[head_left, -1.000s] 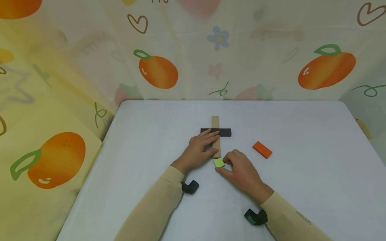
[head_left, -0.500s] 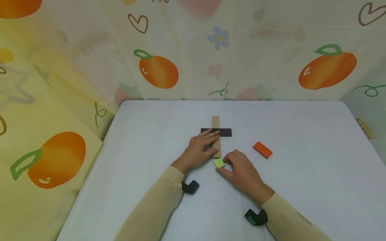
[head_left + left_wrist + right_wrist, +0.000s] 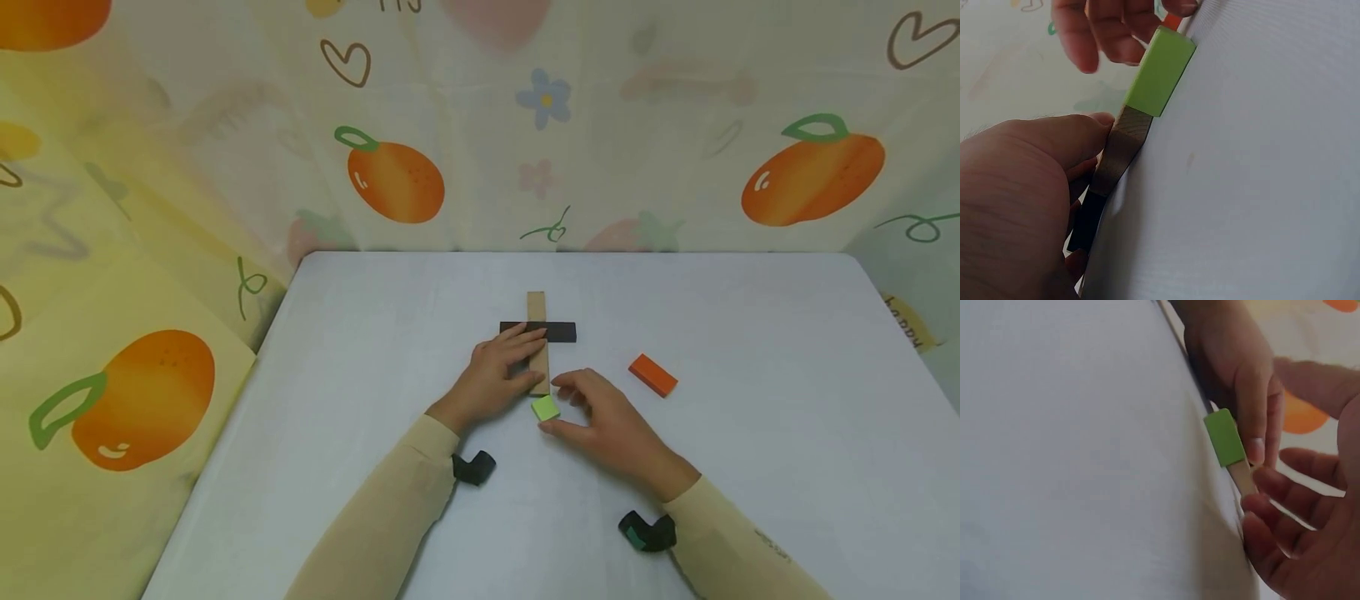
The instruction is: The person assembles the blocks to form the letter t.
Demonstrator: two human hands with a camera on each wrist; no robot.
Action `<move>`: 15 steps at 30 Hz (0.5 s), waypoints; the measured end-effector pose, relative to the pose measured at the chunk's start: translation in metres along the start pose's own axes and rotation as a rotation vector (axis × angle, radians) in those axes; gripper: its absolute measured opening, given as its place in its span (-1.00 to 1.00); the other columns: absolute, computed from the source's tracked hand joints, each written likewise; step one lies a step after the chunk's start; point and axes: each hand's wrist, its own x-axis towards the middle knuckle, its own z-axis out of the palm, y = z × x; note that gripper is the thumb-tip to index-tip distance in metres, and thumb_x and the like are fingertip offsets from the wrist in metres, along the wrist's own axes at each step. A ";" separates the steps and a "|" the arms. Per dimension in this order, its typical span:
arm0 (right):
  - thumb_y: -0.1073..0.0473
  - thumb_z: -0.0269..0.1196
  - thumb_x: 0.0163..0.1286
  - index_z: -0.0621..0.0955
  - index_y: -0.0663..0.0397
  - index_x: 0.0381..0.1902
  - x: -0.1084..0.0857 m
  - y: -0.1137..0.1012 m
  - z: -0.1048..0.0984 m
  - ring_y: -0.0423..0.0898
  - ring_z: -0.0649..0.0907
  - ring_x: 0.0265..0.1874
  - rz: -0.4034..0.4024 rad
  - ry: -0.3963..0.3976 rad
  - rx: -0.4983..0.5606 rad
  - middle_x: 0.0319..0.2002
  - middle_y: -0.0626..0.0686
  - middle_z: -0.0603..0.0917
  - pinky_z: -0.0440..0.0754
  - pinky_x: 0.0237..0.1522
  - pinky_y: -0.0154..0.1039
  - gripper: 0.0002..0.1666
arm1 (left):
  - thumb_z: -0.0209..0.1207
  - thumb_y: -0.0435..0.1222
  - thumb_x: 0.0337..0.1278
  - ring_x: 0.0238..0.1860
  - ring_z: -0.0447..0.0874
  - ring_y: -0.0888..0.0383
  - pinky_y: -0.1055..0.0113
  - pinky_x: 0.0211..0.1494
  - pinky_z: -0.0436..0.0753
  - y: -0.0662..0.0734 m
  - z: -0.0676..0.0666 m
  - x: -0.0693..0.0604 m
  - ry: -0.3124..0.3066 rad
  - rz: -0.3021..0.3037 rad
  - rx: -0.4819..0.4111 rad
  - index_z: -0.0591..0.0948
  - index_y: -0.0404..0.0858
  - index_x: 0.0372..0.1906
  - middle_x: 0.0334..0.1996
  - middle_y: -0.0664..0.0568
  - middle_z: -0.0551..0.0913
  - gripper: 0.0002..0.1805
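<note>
In the head view, my left hand (image 3: pixel 497 371) rests with extended fingers on the black block (image 3: pixel 561 332), its thumb at the tan wooden piece (image 3: pixel 539 367). The black block lies crosswise, with tan wood showing on both sides; I cannot tell whether that is one piece or two. At the near end of the wood sits a small lime-green block (image 3: pixel 545 407), turned slightly askew. My right hand (image 3: pixel 611 425) is just right of it, thumb and fingers parted and holding nothing. The left wrist view shows the green block (image 3: pixel 1161 72) meeting the wooden end (image 3: pixel 1129 134).
An orange block (image 3: pixel 653 375) lies by itself to the right of the right hand. The white tabletop (image 3: pixel 750 467) extends around everything. Behind it hangs a cloth (image 3: pixel 480 167) printed with fruit and hearts. Each wrist carries a black device (image 3: pixel 474 468).
My right hand has let go of the green block; its fingers have spread and it has drawn back slightly right. The left hand and the blocks stay where they were.
</note>
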 end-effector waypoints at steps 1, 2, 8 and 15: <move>0.02 0.61 0.39 0.61 0.15 0.30 0.000 0.000 -0.002 -0.06 0.63 0.02 -0.003 -0.009 0.036 0.07 -0.01 0.67 0.65 0.06 0.01 -0.34 | 0.35 -0.12 0.56 0.70 0.04 0.19 -0.14 0.60 0.11 0.000 0.000 0.000 0.000 0.000 -0.003 0.53 -0.17 0.58 0.62 0.22 0.38 -0.37; 0.03 0.60 0.40 0.60 0.15 0.32 -0.001 0.000 -0.004 -0.04 0.63 0.05 -0.007 -0.017 0.072 0.11 0.00 0.67 0.65 0.08 0.02 -0.33 | 0.35 -0.12 0.56 0.69 0.04 0.20 -0.14 0.60 0.11 0.000 0.000 0.000 0.000 0.000 -0.005 0.53 -0.18 0.58 0.62 0.22 0.39 -0.37; 0.12 0.42 0.57 0.52 0.21 0.41 0.000 0.001 -0.017 0.11 0.64 0.19 -0.042 -0.052 0.266 0.24 0.14 0.66 0.65 0.15 0.00 -0.41 | 0.38 -0.13 0.53 0.69 0.06 0.17 -0.15 0.58 0.13 0.000 0.000 0.000 0.009 0.005 -0.013 0.55 -0.20 0.57 0.60 0.20 0.41 -0.37; -0.07 -0.12 0.85 0.42 0.23 0.52 -0.002 0.004 -0.035 0.44 0.52 0.28 -0.149 -0.092 0.565 0.33 0.39 0.53 0.63 0.19 -0.03 -0.41 | 0.36 -0.12 0.55 0.70 0.04 0.18 -0.13 0.60 0.11 0.001 0.000 0.001 0.002 -0.002 -0.007 0.54 -0.18 0.58 0.61 0.22 0.39 -0.37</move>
